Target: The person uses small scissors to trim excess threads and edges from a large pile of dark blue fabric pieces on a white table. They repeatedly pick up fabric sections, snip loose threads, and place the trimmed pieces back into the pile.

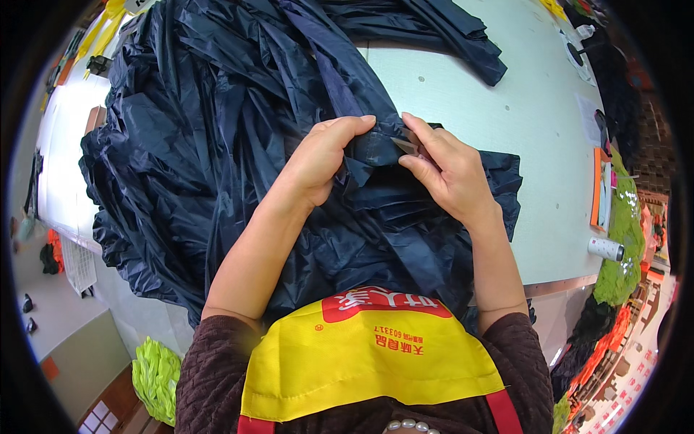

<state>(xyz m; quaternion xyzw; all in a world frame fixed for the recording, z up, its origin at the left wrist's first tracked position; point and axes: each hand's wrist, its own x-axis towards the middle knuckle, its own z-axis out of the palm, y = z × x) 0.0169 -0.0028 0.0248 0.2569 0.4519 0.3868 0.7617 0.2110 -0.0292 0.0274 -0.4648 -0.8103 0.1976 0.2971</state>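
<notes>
A large heap of shiny navy fabric is gathered on the pale table in front of me. My left hand pinches a folded, seamed edge of it, thumb on top and fingers hidden under the cloth. Close by on the right, my right hand holds small metal thread snips between thumb and fingers. Their pointed silver blades lie against the fabric edge; most of the tool is hidden in the hand. Both hands are nearly at the same height, a short gap apart.
Another folded navy piece lies on the far side of the white tabletop. A cylindrical can and an orange-edged item are at the right edge. Lime-green cloth is at lower left, with a green heap at right.
</notes>
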